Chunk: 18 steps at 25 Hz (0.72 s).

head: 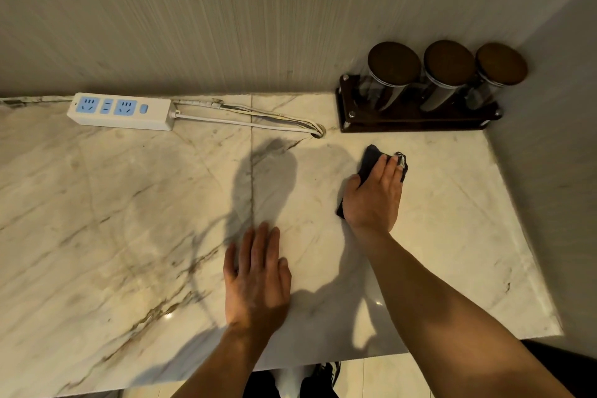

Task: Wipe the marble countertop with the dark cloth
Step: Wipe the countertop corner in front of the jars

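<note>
Our left hand (256,278) lies flat on the marble countertop (113,203); our right hand (374,194) presses the dark cloth (371,157), fingers straight. Three lidded jars (447,74) fill a rack (413,121), contents unclear.

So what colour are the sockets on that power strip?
Light blue, set in a white power strip, seen best in the head view.

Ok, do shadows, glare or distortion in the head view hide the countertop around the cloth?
Head view: dim, warm light; a shadow darkens the marble countertop between the left hand and the power strip, veins readable; two glare spots near the front edge; wide-angle bending at the borders; the dark cloth under the right hand is sharp.
</note>
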Available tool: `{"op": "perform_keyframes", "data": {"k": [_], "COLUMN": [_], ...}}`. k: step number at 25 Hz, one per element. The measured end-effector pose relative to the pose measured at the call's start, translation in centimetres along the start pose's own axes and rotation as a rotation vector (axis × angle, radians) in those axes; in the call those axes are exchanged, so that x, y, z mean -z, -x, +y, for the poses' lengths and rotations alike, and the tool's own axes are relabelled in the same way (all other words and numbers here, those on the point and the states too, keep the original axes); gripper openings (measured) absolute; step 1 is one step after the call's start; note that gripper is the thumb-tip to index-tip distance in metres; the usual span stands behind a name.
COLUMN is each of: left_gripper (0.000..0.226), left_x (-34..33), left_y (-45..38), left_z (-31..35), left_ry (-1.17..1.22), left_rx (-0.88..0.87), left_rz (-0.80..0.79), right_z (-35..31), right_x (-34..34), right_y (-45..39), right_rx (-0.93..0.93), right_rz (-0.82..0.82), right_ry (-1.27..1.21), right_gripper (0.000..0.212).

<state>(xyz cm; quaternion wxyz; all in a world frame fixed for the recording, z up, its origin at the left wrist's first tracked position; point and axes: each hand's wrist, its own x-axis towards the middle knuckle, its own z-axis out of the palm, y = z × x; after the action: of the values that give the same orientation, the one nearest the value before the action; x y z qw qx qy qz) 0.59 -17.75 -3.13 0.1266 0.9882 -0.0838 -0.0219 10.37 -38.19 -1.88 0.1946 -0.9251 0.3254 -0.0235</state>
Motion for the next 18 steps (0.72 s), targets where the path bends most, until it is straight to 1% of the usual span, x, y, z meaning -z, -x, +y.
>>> {"op": "perform_keyframes", "data": {"k": [8, 12, 18], "left_gripper": [0.053, 0.052, 0.052], "left_x": [0.0, -0.1, -0.2], "left_y": [0.1, 0.2, 0.1], "left_z": [0.0, -0.1, 0.0], "left_ry": [-0.030, -0.048, -0.032], "left_rx": [-0.004, -0.033, -0.019], "left_rz": [-0.009, 0.015, 0.024], "right_z": [2.2, 3.8, 6.1], "right_x": [0.9, 1.1, 1.2], "right_y": [5.1, 7.7, 11.3], "right_rx": [-0.068, -0.079, -0.077], "right_rz": [0.032, 0.037, 0.028], "right_ry": [-0.027, -0.024, 0.008], "right_gripper": [0.067, 0.070, 0.075]}}
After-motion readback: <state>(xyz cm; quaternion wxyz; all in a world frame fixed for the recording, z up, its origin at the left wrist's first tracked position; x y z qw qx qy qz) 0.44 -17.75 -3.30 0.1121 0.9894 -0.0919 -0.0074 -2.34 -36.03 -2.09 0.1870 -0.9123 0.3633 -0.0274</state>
